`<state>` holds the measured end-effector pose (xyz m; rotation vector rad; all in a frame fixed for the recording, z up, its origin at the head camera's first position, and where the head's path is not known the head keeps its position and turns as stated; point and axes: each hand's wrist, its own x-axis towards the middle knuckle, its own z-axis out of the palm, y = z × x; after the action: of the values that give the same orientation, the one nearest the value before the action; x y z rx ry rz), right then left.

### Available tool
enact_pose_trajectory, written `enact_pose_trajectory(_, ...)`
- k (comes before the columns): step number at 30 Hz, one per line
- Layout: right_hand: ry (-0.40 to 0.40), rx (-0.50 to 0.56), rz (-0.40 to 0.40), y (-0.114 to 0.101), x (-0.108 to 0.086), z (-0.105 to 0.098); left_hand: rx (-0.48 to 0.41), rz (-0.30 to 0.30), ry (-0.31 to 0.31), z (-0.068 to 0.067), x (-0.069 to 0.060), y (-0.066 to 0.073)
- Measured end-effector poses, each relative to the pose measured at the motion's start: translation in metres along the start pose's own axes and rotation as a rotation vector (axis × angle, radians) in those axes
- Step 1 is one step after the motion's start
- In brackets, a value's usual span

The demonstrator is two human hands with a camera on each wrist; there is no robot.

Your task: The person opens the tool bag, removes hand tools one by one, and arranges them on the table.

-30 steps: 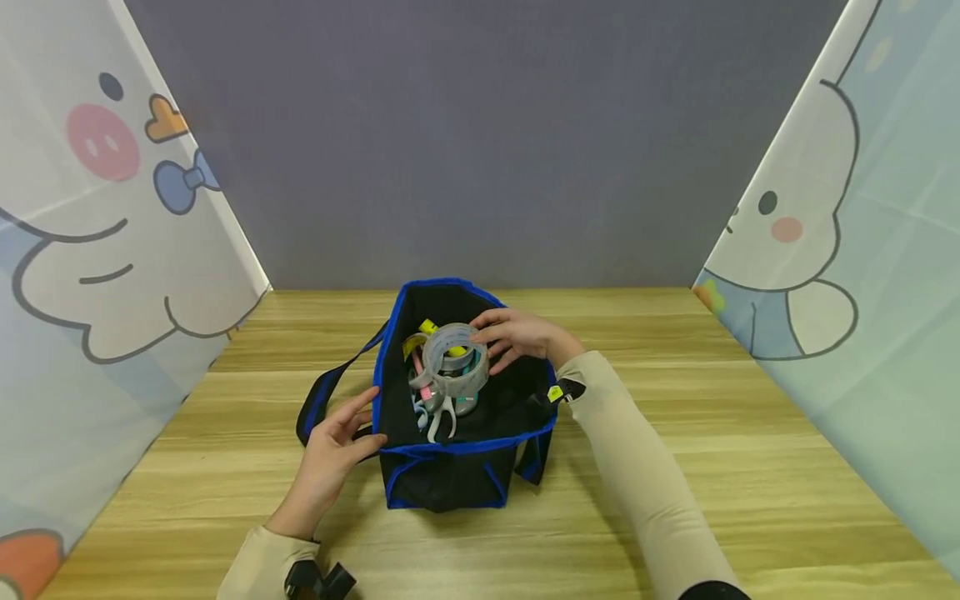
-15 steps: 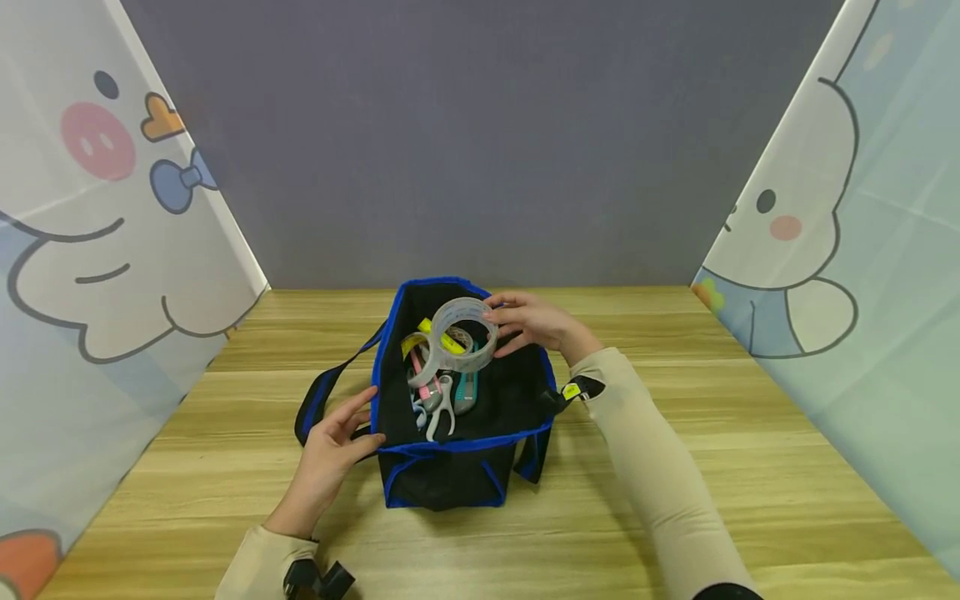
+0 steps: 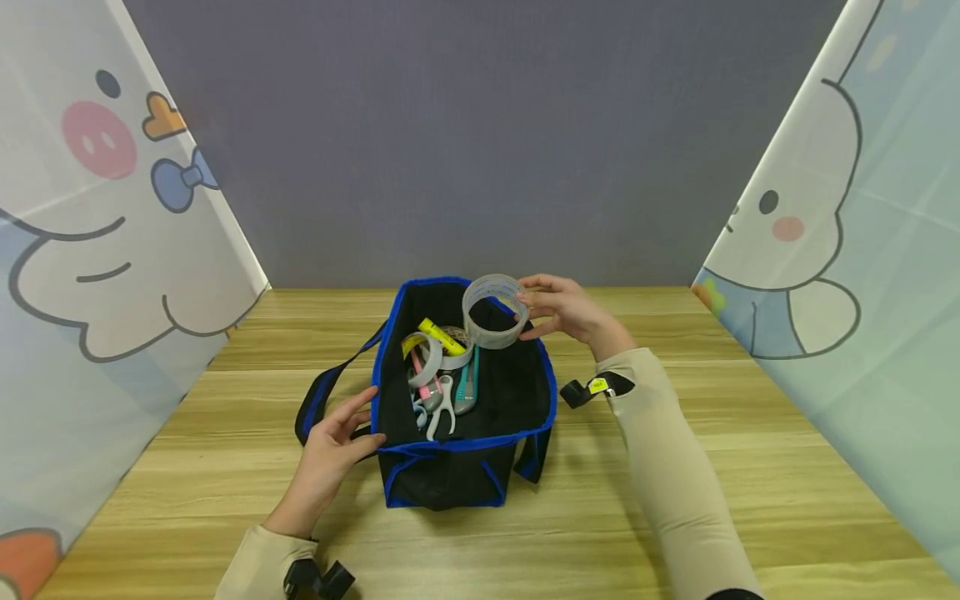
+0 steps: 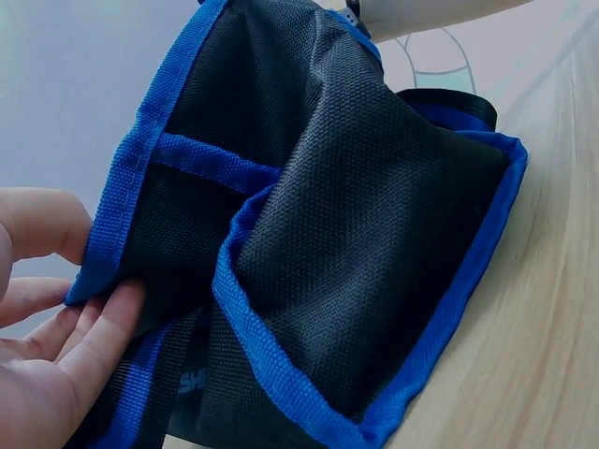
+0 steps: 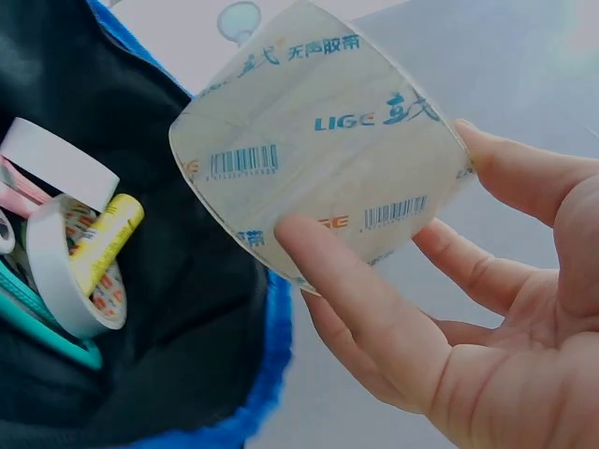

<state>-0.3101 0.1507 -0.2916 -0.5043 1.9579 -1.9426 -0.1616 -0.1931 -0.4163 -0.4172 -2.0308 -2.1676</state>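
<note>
Right fingers (image 3: 546, 283) pinch the large tape (image 3: 491, 339) mid-frame, already clear of the yellow stick (image 5: 105, 245) and smaller tapes (image 5: 61, 166) inside the bag (image 3: 450, 486) left fingers (image 3: 357, 404) hold.

tape roll (image 5: 323, 154): "LIGE", "无声胶带" | bag (image 4: 356, 206): "SH" legible

Beige sleeves (image 3: 678, 467), black wristbands (image 3: 622, 384), small cameras (image 3: 576, 394) perhaps

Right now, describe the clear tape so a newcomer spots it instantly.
Find the blue-edged black bag on the table. At its far right edge, the right hand grips the clear tape. Unlike the white rolls inside, it is held and shows LIGE lettering.
</note>
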Motion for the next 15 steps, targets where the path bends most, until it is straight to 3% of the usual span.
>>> enact_pose_trajectory(8,0.074,0.071,-0.034,-0.003,-0.012,-0.023,0.009,-0.007,0.002,0.001,0.0,0.001)
enact_pose_trajectory(15,0.168,0.094,-0.016,-0.001,-0.02,-0.041,0.0,-0.009,0.001,0.001,0.0,0.001)
